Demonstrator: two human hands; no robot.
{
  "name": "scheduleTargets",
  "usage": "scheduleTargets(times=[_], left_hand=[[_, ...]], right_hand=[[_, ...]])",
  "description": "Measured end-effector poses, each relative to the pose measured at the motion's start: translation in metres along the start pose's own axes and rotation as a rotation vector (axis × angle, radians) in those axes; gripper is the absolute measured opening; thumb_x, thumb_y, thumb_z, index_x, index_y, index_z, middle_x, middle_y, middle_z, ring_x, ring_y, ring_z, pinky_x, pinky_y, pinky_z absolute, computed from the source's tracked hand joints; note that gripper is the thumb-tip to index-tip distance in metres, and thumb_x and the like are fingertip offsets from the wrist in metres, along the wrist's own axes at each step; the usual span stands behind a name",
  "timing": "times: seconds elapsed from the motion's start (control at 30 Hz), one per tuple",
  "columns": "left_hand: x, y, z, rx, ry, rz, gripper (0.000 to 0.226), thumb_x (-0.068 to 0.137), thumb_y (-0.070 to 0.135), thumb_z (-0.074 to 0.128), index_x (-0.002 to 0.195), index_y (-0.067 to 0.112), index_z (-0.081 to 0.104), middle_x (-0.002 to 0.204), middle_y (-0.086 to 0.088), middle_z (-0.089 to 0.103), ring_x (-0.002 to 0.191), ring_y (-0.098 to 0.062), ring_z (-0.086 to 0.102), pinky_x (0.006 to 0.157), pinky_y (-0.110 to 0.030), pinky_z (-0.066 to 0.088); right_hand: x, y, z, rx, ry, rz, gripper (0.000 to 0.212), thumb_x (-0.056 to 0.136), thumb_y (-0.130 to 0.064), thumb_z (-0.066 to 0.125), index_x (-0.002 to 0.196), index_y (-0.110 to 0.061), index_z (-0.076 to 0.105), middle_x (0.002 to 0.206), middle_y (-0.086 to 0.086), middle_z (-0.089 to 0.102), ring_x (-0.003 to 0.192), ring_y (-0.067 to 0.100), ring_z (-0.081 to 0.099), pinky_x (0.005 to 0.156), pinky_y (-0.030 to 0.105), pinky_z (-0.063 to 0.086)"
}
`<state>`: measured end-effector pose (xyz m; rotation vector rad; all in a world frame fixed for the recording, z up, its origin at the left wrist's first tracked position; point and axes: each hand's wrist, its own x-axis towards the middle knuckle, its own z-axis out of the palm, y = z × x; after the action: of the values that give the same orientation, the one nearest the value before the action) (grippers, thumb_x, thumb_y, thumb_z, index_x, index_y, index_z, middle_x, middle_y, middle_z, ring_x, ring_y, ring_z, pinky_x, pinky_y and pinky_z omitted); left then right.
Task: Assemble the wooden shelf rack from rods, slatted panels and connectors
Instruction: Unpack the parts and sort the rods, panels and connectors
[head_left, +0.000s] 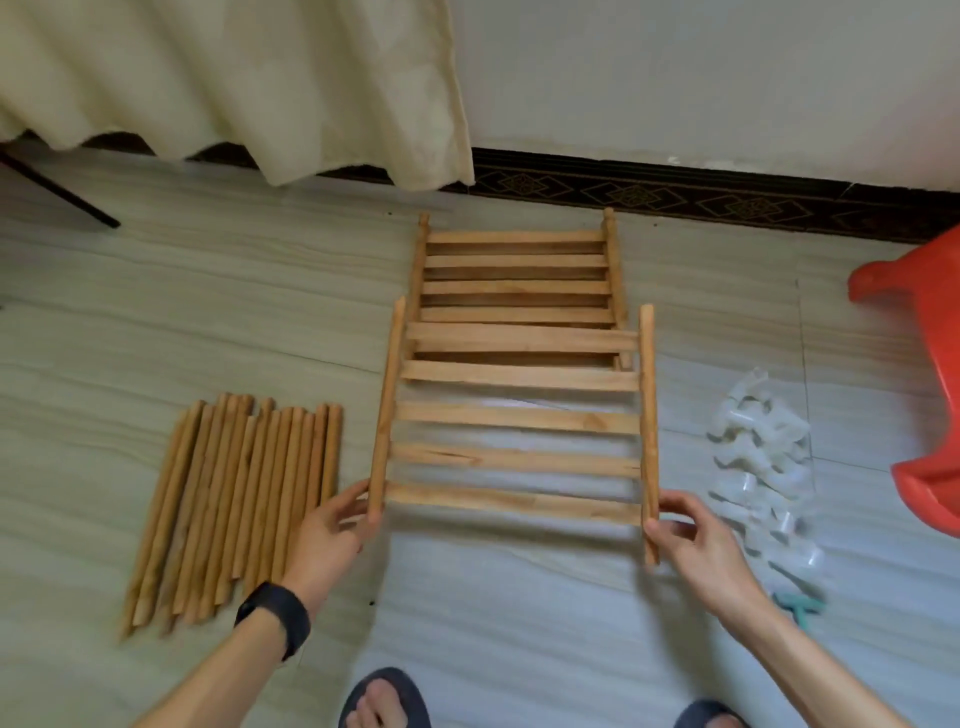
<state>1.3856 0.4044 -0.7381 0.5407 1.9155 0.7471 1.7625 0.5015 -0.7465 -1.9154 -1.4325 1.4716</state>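
Note:
A slatted wooden panel (517, 418) is held above the floor in the middle of the view. My left hand (335, 525) grips its left side rail near the lower end. My right hand (691, 535) grips the right side rail at the same height. Behind it, a stack of more slatted panels (517, 275) lies on the floor, partly covered by the held panel's far end. Several wooden rods (234, 499) lie side by side to the left. A pile of clear plastic connectors (761, 467) lies to the right.
An orange-red plastic stool (919, 395) stands at the right edge. A cream curtain (234, 78) hangs at the back left over a dark patterned skirting. A small teal tool (797, 608) lies below the connectors. My sandalled feet (387, 699) show at the bottom.

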Motion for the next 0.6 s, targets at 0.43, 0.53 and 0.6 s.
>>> scheduleTargets(times=[0.43, 0.53, 0.6], left_hand=[[0.009, -0.049, 0.024, 0.548, -0.013, 0.069, 0.063, 0.098, 0.035, 0.061, 0.153, 0.016, 0.037, 0.144, -0.011, 0.049, 0.125, -0.027, 0.054, 0.106, -0.038, 0.045], [0.023, -0.039, 0.043, 0.611, -0.005, 0.146, 0.064, 0.102, 0.024, 0.055, 0.158, 0.017, 0.026, 0.148, -0.013, 0.043, 0.124, -0.029, 0.052, 0.103, -0.031, 0.041], [0.027, -0.037, 0.050, 0.599, 0.037, 0.144, 0.062, 0.102, 0.019, 0.052, 0.158, 0.017, 0.026, 0.143, -0.014, 0.045, 0.119, -0.029, 0.053, 0.096, -0.027, 0.041]], right_hand=[[-0.015, 0.038, 0.019, -0.526, 0.030, 0.016, 0.071, 0.094, -0.032, 0.065, 0.155, -0.014, 0.032, 0.156, 0.011, 0.034, 0.142, 0.030, 0.035, 0.117, 0.043, 0.030], [0.008, 0.022, 0.026, -0.682, -0.063, -0.076, 0.082, 0.096, -0.039, 0.058, 0.160, -0.018, 0.012, 0.166, 0.009, 0.015, 0.146, 0.034, 0.025, 0.119, 0.043, 0.027], [0.015, 0.018, 0.034, -0.787, -0.103, -0.082, 0.090, 0.097, -0.045, 0.053, 0.161, -0.018, -0.003, 0.168, 0.005, 0.001, 0.145, 0.034, 0.021, 0.115, 0.044, 0.032]])
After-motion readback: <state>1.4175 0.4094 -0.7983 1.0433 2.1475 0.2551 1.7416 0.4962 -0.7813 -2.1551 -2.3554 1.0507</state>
